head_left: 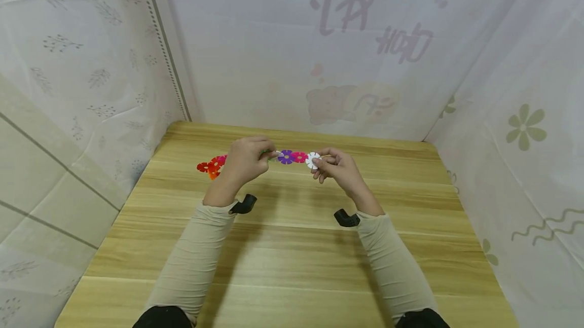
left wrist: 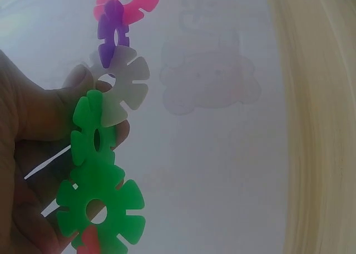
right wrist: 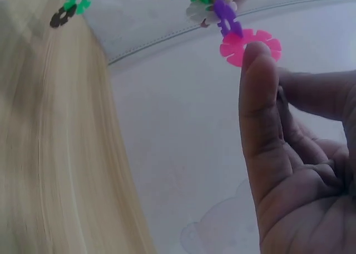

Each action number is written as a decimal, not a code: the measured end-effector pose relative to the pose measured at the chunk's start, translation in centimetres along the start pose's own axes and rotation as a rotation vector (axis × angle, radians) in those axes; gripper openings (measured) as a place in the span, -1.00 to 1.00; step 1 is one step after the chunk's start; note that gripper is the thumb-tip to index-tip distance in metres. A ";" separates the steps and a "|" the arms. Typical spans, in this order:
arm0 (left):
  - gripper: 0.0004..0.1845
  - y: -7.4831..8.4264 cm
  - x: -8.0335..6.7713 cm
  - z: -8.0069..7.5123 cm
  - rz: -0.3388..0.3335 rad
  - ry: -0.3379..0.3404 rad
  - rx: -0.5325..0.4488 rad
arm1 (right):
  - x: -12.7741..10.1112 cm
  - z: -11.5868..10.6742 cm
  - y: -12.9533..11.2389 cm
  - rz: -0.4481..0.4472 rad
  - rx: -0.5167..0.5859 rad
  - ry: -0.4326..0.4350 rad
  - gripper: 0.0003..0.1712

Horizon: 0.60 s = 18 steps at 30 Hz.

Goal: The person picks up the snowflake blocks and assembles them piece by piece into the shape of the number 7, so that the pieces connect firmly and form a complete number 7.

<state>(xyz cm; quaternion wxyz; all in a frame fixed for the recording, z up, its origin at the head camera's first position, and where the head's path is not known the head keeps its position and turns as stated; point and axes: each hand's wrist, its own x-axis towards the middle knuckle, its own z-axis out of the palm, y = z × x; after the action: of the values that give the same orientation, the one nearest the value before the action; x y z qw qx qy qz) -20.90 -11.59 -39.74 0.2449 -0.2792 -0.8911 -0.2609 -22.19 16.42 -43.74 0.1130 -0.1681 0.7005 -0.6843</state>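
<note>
A chain (head_left: 278, 157) of flower-shaped plastic discs hangs in the air above the table (head_left: 292, 262), stretched between both hands. From the head view it runs left to right — red and orange discs (head_left: 211, 167) sticking out past the left hand, then purple (head_left: 286, 156), pink (head_left: 299, 157) and a white disc (head_left: 312, 160) at the right end. The left hand (head_left: 245, 160) has its fingers curled round the chain's middle; its wrist view shows the thumb (left wrist: 67, 95) pressed behind a green disc (left wrist: 100, 206) and a pale one (left wrist: 123, 84). The right hand (head_left: 339, 167) pinches the white end disc between thumb and fingertips. Both sleeves (head_left: 196, 257) are beige. Pale printed curtains (head_left: 319, 49) wall in the table on three sides.
</note>
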 end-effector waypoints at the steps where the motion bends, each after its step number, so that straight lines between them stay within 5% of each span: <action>1: -0.92 0.0 0.0 0.0 0.008 0.003 0.002 | 0.0 0.0 -0.1 0.014 0.015 -0.001 -0.53; 18: -0.88 0.4 0.0 1.5 0.140 0.171 0.034 | 0.6 -0.1 -0.8 0.111 0.100 0.024 -0.69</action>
<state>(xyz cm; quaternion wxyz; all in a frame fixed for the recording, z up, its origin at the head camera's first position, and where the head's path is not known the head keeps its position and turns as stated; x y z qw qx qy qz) -21.10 -10.44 -40.70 0.3426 -0.3134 -0.8494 -0.2509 -22.69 16.29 -42.87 0.1506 -0.1149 0.6748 -0.7133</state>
